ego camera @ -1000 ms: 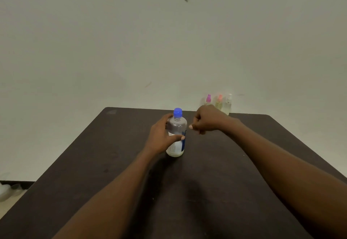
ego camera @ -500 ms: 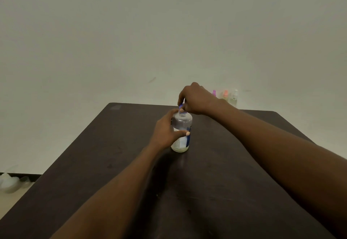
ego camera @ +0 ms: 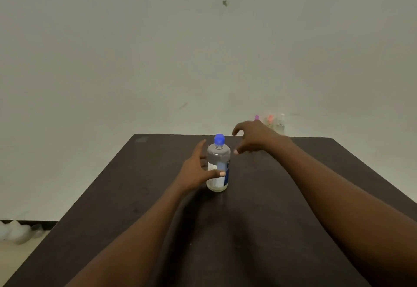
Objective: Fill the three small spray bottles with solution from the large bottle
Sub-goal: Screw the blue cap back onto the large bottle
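Solution, clear and nearly colourless, fills the large bottle (ego camera: 218, 167), which stands upright on the dark table (ego camera: 259, 219) toward its far middle. Its blue cap (ego camera: 219, 139) is on the neck, and a white and blue label wraps the lower body.

The left hand (ego camera: 196, 171) is at the bottle's left side. Its thumb crosses the front of the label and touches it, while the other fingers (ego camera: 201, 147) reach up along the far left of the bottle, loosely spread; whether they press on the plastic cannot be told. The hand curves around the bottle rather than clamping it hard.

The right hand (ego camera: 252, 136) hangs in the air just right of the bottle, level with the cap and a little beyond it. Its fingers are parted and curled like a claw, thumb low and forefinger high, and they hold nothing. They stand apart from both cap and bottle.

Further right of the bottle and behind the right hand, at the table's far edge against the wall (ego camera: 203, 50), stand the three small spray bottles in a close row: one with a purple top (ego camera: 256, 118), partly hidden by the hand, one with an orange top (ego camera: 270, 121), and one with a clear top (ego camera: 281, 125). They are blurred, so their fill level cannot be read.

Both bare forearms stretch from the near edge of the table toward the bottle. Well to the left of the bottle, below the table's level, pale rounded shapes (ego camera: 15, 232) lie on the floor by the wall.
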